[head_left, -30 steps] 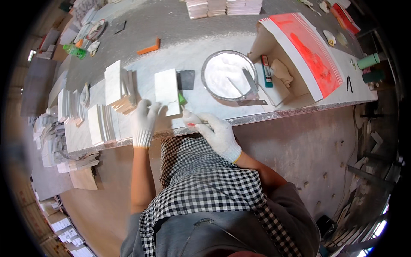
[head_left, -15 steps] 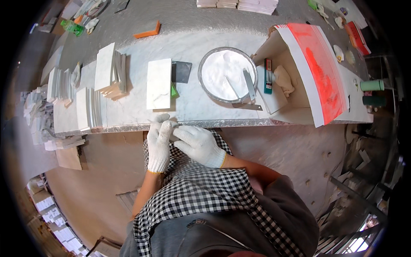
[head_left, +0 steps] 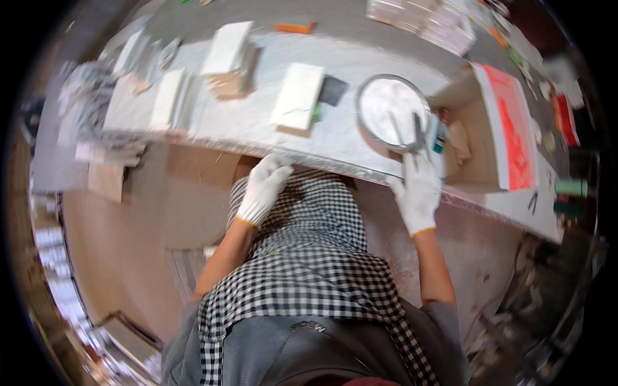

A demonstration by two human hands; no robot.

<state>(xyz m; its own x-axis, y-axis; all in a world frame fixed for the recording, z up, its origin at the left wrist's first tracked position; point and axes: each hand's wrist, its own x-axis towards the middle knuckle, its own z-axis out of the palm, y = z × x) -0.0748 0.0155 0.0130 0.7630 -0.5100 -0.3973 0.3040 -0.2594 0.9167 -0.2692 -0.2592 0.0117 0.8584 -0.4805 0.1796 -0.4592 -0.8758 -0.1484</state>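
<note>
My right hand [head_left: 418,193], in a white knit glove, reaches over the table's front edge to the near side of a round bowl [head_left: 360,119]. Its fingers are stretched out and the thumb stands apart; nothing shows in its grasp. White paste or powder [head_left: 383,100] fills the bowl, and a flat metal scraper [head_left: 419,132] leans in it beside a thinner tool [head_left: 396,127]. Likewise gloved, my left hand [head_left: 265,185] hangs at the table edge over my checked apron, fingers curled in, with nothing visible in them. Just beyond lies a pale marble-like tile [head_left: 299,96].
An open cardboard box [head_left: 473,109] with a red-and-white flap stands right of the bowl, a teal packet [head_left: 439,143] at its mouth. Stacks of white tiles [head_left: 225,51] stand on the left. A dark flat piece [head_left: 333,90] touches the pale tile. An orange block [head_left: 295,28] lies farther back.
My hands, together at the table edge before, have parted. The right has swung right and forward to the bowl; the left stays near the edge. The view has shifted and blurred.
</note>
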